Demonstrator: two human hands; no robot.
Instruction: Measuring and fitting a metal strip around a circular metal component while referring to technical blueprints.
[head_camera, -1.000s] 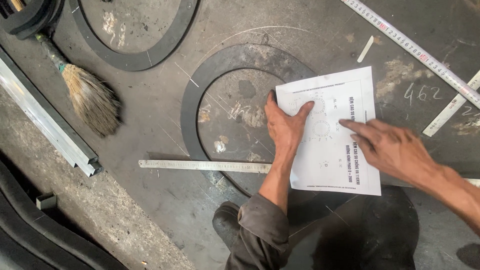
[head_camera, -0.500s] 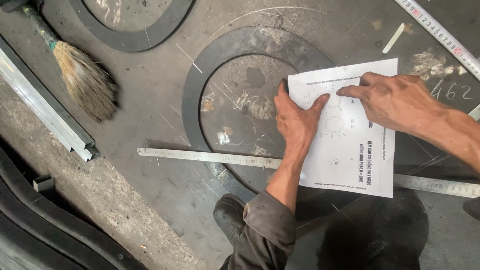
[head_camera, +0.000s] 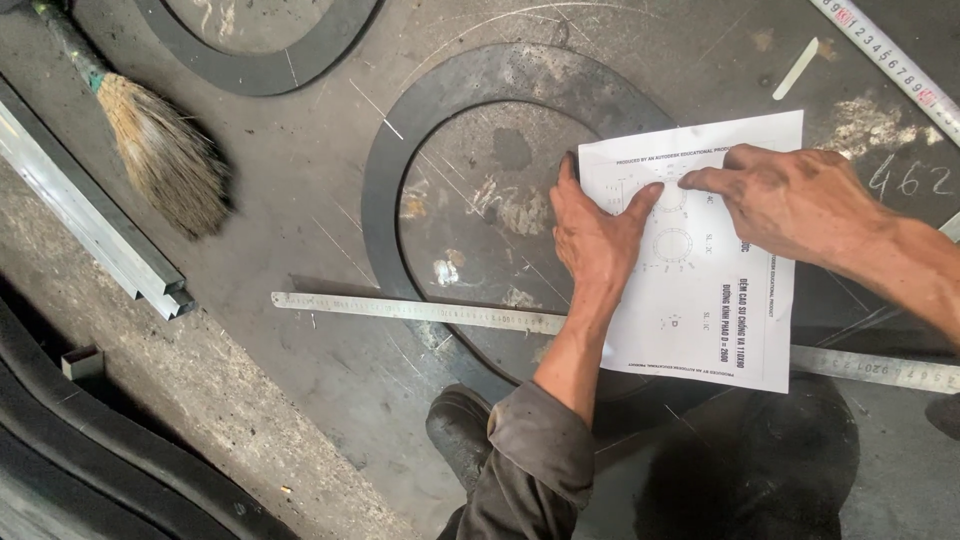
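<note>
- A dark, scuffed steel plate (head_camera: 300, 180) serves as the work surface, chalk-marked and scratched; beside it runs rough concrete floor (head_camera: 200, 400).
- On the plate lies a flat black ring (head_camera: 385, 190), and half over its right side rests a white printed sheet (head_camera: 700, 320).
- The left hand (head_camera: 595, 240) lies flat on the sheet's left edge, its grip spread, fingers fanned and pressing down.
- The right hand (head_camera: 790, 205) rests on the sheet's upper part, forefinger extended onto a drawn circle, grip loosely open, pinching nothing.
- A long steel ruler (head_camera: 420, 312) runs under the sheet's lower part.
- The sheet looks light, thin and limp; it would likely slide or crease easily, so a flat palm or a pinch at a free corner suits it best.
- A brush (head_camera: 160, 150), aluminium bars (head_camera: 90, 235) and a tape measure (head_camera: 890, 65) lie well apart.
</note>
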